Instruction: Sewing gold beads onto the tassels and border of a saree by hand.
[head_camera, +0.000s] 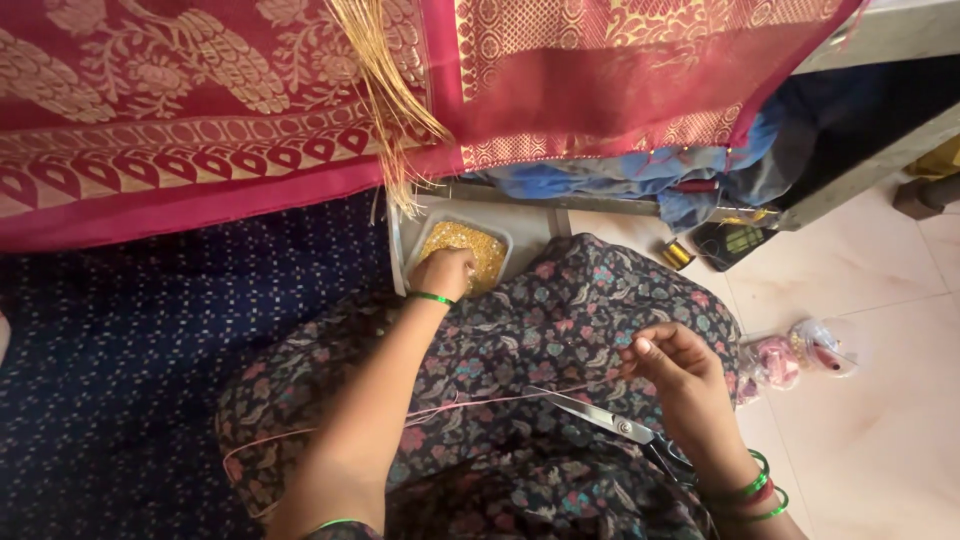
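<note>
Head view, looking down onto a lap covered by dark flowered cloth (520, 350). At twelve o'clock a red and gold sari (200, 120) is stretched across the frame, with a loose tassel of gold threads (385, 110) hanging from it.

Just below the tassel, the left hand (445, 272) is dipped, fingers bunched, into a small white tray (497, 240) of yellow beads (470, 240); whether any bead has been picked up cannot be told.

At three o'clock the right hand (672, 362) is closed narrowly, with a pink thread (480, 402) pinched at the fingertips and trailing across the lap towards eight o'clock. No beads can be seen on the visible thread, so the stringing appears barely begun.

Scissors (600, 415) are lying on the lap beside the right wrist. On the tiled floor (880, 420), a gold spool (677, 254) and small bags (800, 355) are set at two to three o'clock.
</note>
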